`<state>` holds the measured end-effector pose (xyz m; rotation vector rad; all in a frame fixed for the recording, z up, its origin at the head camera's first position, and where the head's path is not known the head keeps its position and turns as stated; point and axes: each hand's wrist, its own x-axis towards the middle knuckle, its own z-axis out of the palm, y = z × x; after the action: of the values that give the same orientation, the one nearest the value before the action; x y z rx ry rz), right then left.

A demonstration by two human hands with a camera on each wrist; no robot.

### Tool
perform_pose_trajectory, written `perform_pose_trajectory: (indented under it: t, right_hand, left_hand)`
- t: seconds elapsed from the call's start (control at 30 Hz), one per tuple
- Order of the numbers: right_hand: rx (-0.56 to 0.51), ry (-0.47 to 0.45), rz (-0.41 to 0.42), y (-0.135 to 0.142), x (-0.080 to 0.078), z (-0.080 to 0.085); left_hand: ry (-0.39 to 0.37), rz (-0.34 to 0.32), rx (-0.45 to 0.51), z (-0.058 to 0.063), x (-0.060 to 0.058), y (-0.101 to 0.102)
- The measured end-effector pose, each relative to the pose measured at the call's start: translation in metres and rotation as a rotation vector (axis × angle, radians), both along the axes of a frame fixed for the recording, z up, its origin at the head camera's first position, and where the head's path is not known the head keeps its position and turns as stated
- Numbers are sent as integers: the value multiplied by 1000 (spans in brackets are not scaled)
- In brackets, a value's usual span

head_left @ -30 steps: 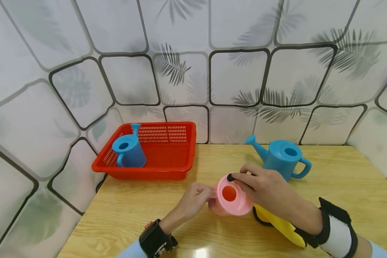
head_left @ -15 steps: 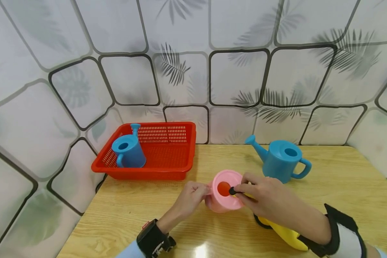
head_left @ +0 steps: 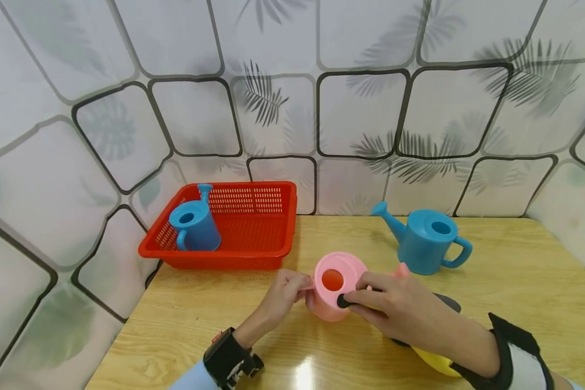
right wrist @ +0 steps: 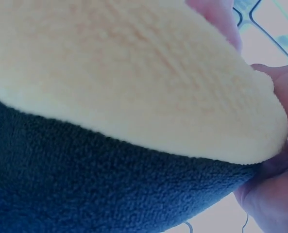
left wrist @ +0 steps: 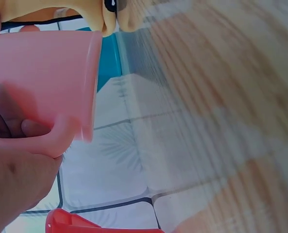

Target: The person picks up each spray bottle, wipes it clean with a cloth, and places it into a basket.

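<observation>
In the head view my left hand point(head_left: 284, 299) grips the handle of a pink watering can point(head_left: 353, 265), with the opening in its top facing me. The left wrist view shows my fingers through the handle loop point(left wrist: 56, 137). My right hand point(head_left: 397, 309) pinches a fleecy yellow and dark cloth point(head_left: 437, 362). A black tip point(head_left: 343, 300) of that cloth pokes out at the fingertips, right at the near side of the can's top. Much of the cloth hangs hidden under the right hand; its soft yellow side point(right wrist: 148, 82) and dark side point(right wrist: 110, 174) fill the right wrist view.
A red plastic basket point(head_left: 224, 261) stands at the back left, with a blue watering can point(head_left: 200, 230) in it. Another blue watering can point(head_left: 421, 246) is on the wooden table point(head_left: 205, 314) at the back right. A patterned curtain point(head_left: 361, 119) closes off the back and sides.
The pink watering can has shifted a little left and back in my left hand. My right hand has carried the cloth's black tip from the far side of the can's top to its near side.
</observation>
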<state>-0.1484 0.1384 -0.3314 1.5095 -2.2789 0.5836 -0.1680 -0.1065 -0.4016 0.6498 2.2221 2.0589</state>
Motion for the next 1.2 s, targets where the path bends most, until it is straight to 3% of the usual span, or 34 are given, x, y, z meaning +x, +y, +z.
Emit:
perform_pose_trajectory:
  t: [0.37, 0.53, 0.9, 1.2]
  right_hand:
    - [-54, 139, 46, 4, -2, -2]
    - [-92, 149, 47, 5, -4, -3]
    - [-164, 199, -9, 7, -8, -4]
    - [-142, 132, -139, 12, -14, -4]
  left_hand:
    - [0, -21, 12, 0, 2, -2]
    - [11, -38, 24, -1, 3, -3]
    - [35, -63, 57, -1, 6, -4]
    - [42, -94, 34, -3, 8, 0]
